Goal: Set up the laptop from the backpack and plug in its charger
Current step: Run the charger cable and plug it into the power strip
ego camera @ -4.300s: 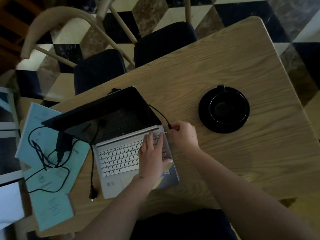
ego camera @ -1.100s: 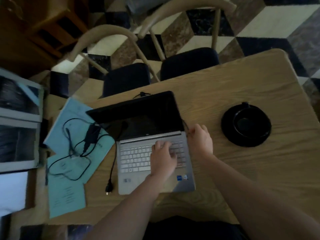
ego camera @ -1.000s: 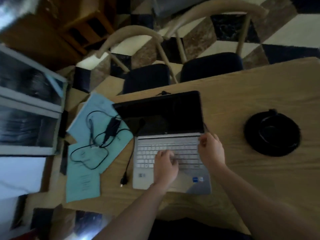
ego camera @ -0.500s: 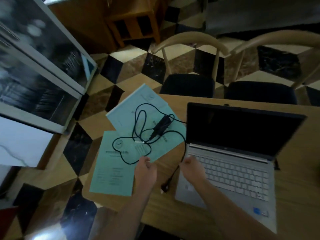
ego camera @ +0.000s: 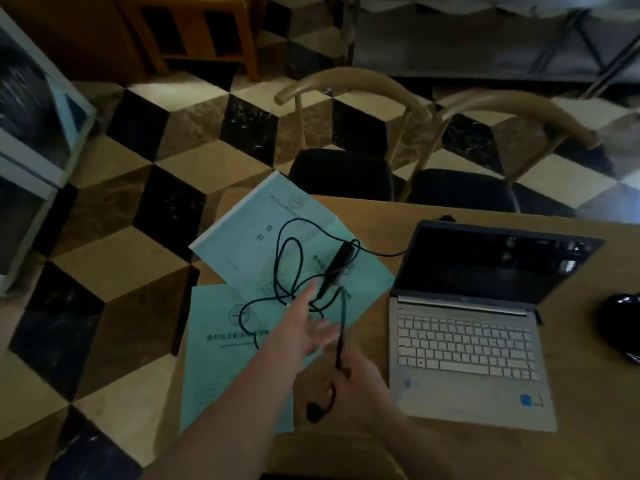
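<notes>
While the right hand (ego camera: pixel 360 375) pinches the thin black charger cable (ego camera: pixel 341 327) near its plug, the left hand (ego camera: pixel 308 327), fingers spread, reaches up-frame toward the black oblong adapter brick (ego camera: pixel 337 263).

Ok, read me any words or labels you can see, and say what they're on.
"资料": on the upper booklet.
Lower booklet: a title line, too blurred to read.
Laptop: key legends, hinge logo and blue sticker are too small to read.
</notes>
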